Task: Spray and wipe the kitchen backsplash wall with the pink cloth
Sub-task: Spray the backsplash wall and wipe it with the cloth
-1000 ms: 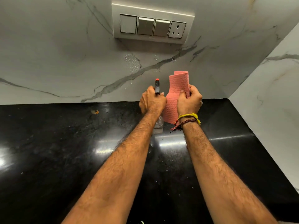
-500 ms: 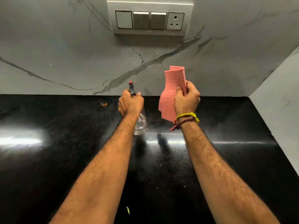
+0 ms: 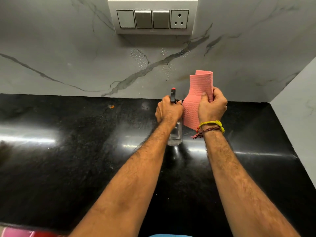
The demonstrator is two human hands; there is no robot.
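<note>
Pink cloth (image 3: 198, 101) gripped in right hand (image 3: 212, 108), held upright just right of the spray bottle (image 3: 175, 132), upper end folded over, not touching the backsplash wall (image 3: 68, 62). Left hand (image 3: 168, 111) wrapped round bottle's neck, red-tipped nozzle pointing at wall. Progress, judging by looks: spraying partly done, droplets (image 3: 140, 59) bead above & left of both hands; wiping not begun. Cloth: waffle-textured, stiffish. Bottle: clear plastic w/ clear liquid. Wall: glossy grey-veined marble. Under forearms, polished black stone counter (image 3: 68, 168). Switch panel (image 3: 153, 19) above hands
</note>
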